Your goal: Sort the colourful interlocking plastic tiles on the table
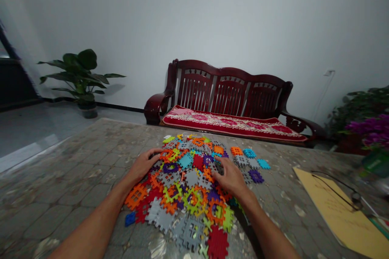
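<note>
A wide heap of interlocking plastic building tiles (192, 179) in red, orange, grey, lime, purple and blue spreads over the table in front of me. My left hand (146, 166) rests at the heap's left side, its fingers stretched toward the orange and yellow tiles. On the right side, my right hand (230, 176) has thumb and forefinger apart, close by a grey tile (213, 166). I see no tile lifted in either hand. Some fingertips and the tiles beneath my right palm are hidden.
Several tiles lie apart on the right, including a purple gear-edged tile (256, 176). The patterned tablecloth (75, 182) covers the table. Farther right are a yellow envelope (337, 210), dark-framed glasses (354, 200) and purple flowers (372, 127). A wooden bench (231, 93) stands beyond.
</note>
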The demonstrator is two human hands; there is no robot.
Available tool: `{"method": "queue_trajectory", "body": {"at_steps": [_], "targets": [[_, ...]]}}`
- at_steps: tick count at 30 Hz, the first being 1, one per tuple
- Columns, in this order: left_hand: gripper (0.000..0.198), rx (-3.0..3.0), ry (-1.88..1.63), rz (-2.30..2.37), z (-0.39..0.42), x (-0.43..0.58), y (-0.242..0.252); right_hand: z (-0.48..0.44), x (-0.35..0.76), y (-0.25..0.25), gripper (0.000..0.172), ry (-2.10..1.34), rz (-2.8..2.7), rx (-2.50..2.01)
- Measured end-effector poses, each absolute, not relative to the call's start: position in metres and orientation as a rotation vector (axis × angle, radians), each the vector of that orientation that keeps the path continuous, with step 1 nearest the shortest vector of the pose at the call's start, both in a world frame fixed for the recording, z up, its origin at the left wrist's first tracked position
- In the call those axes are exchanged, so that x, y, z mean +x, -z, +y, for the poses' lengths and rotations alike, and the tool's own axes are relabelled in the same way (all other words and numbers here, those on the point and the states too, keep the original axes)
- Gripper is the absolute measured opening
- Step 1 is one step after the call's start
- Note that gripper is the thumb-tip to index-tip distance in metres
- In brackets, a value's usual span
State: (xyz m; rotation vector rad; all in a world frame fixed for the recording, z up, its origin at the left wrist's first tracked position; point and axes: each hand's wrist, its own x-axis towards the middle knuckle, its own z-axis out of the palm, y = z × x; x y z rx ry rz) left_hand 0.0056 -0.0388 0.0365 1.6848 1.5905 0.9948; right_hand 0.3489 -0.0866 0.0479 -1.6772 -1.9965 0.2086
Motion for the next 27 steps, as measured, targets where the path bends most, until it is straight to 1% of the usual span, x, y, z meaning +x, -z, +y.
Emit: {"method": "queue_trajectory", "body": {"at_steps": [7,11,15,23,27], "targets": [[0.048,1.657,-1.014,1.598,-0.038,0.005,-0.034,-0.088,0.345,-0.04,0.053,-0.064,-2.027,-1.66],[0.048,1.666,-1.021,1.563,-0.036,0.002,-0.03,-0.083,0.348,-0.035,0.055,-0.107,-1.938,-1.598],[0.049,1.691,-0.997,1.588,-0.035,0.002,-0.03,-0.07,0.368,-0.034,0.058,-0.129,-1.737,-1.62],[0.049,1.671,-1.013,1.586,-0.036,0.004,-0.032,-0.055,0.429,-0.033,0.066,0.177,-1.535,-1.856],[0.05,1.656,-0.992,1.6,-0.037,0.005,-0.035,-0.055,0.439,-0.031,0.066,0.259,-1.532,-1.948]]}}
